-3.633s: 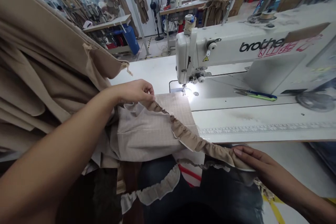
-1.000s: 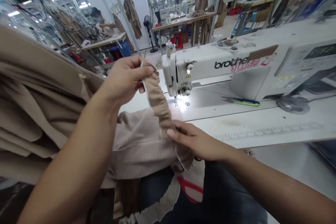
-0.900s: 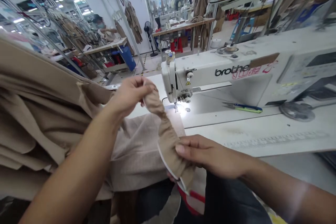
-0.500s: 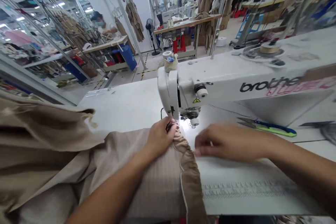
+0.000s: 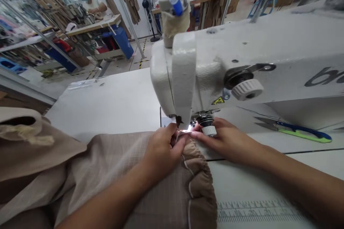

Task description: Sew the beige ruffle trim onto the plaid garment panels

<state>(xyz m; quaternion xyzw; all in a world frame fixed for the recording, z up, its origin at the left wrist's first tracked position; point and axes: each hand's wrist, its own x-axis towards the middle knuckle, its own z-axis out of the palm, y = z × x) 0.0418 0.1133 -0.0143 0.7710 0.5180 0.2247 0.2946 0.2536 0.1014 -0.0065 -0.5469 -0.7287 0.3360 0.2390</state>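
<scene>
A white Brother sewing machine head (image 5: 188,64) fills the upper middle of the view, with its needle and presser foot (image 5: 188,127) lit just above my hands. My left hand (image 5: 163,154) pinches the end of a tan gathered ruffle strip (image 5: 200,186) close to the needle. My right hand (image 5: 225,137) comes in from the right, its fingertips on the same strip end beside the foot. The strip lies along a beige checked fabric panel (image 5: 161,193). The needle's contact point is hidden by my fingers.
Tan garment folds (image 5: 27,154) bulk at the left edge of the white sewing table (image 5: 107,103). Snips with blue and green handles (image 5: 303,132) lie to the right, and a printed ruler strip (image 5: 258,213) runs along the table front. A co-worker (image 5: 94,9) sits at a bench behind.
My hands have moved together at the needle, and the right hand has closed onto the strip end. The view has dropped closer to the machine, with the ruffle and fabric further under the foot.
</scene>
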